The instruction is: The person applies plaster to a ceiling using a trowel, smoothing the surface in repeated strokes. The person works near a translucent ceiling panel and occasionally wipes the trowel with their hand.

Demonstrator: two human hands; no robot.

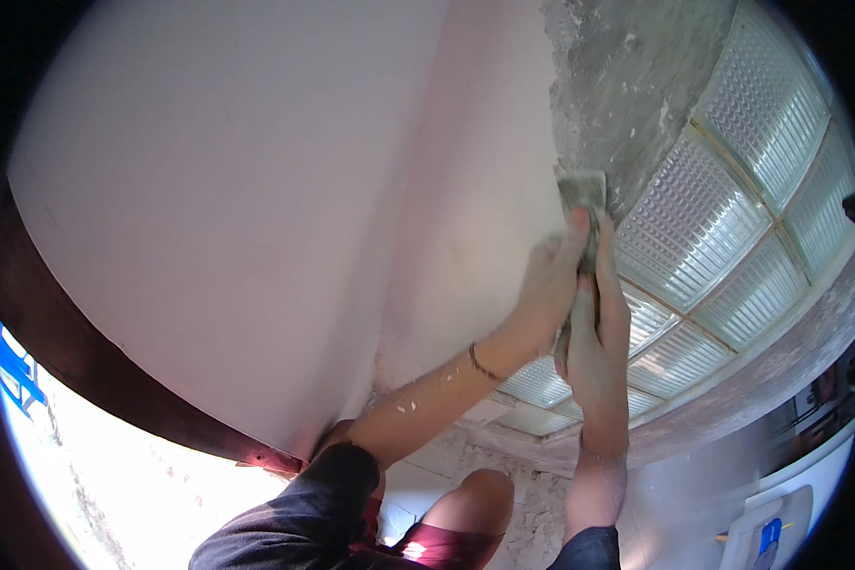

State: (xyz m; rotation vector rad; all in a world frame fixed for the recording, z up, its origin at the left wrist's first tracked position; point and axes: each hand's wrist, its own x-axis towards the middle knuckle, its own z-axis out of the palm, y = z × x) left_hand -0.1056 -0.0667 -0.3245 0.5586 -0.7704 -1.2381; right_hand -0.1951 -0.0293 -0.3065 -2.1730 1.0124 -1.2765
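Note:
A scraper (pixel 582 188) with a broad, dusty flat blade lies against the wall, where whitish paint (pixel 484 142) meets a rough bare grey strip (pixel 636 66). My left hand (pixel 553 275) is closed on it near the blade, thumb pressing on top. Lower down, my right hand (pixel 598 337) wraps its handle, which the fingers mostly hide. Pale flakes stick to my left forearm (pixel 427 404), and a thin dark bracelet (pixel 484 364) circles that wrist.
Right of the bare strip is a panel of ribbed glass blocks (pixel 693 218) with a ledge (pixel 731 404) below. Rubble (pixel 532 508) litters the floor beside my knee. A dark brown frame (pixel 104 351) edges the wall at left, near blue chair-like parts (pixel 17 366). A pale container (pixel 779 513) stands lower right.

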